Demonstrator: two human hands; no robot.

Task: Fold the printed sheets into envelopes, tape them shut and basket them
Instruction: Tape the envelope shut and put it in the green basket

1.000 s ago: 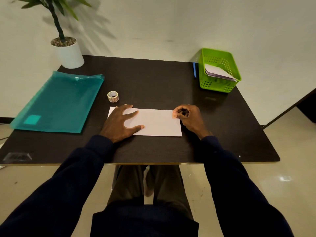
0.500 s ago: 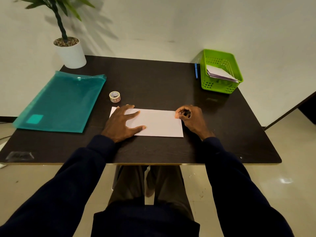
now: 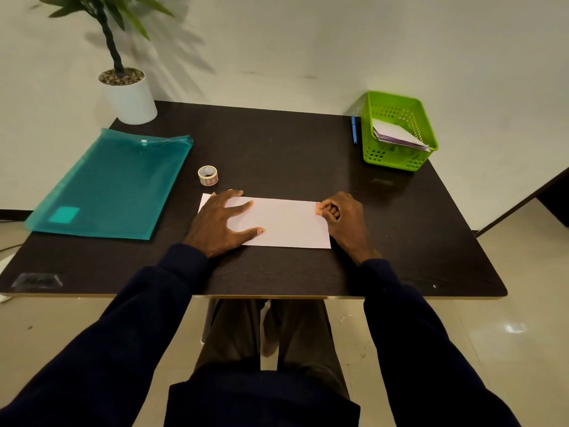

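Head view, folded sheet [image 3: 283, 224] at frame centre on dark table [image 3: 277, 143], left hand [image 3: 220, 224] flat, fingers spread, pressing its left end, right hand [image 3: 343, 218] curled, pinching orange tape piece [image 3: 318, 208] at its upper right edge, tape roll [image 3: 208, 175] above left, green basket [image 3: 388, 158] upper right.

There is 1 view, from a wide-angle camera worn on the person's head. It faces forward and steeply down across the dark brown wooden bench [image 3: 277, 149], toward the pale wall [image 3: 338, 41] behind it. The whole bench top fits in the frame, with the white round plant pot [image 3: 131, 100] at its far left corner and the bright green plastic basket [image 3: 397, 161] at its far right corner. The white folded paper sheet [image 3: 286, 223] lies near the centre. The dark blue sleeves [image 3: 129, 334] and the lap [image 3: 264, 396] are nearest, at the bottom edge.
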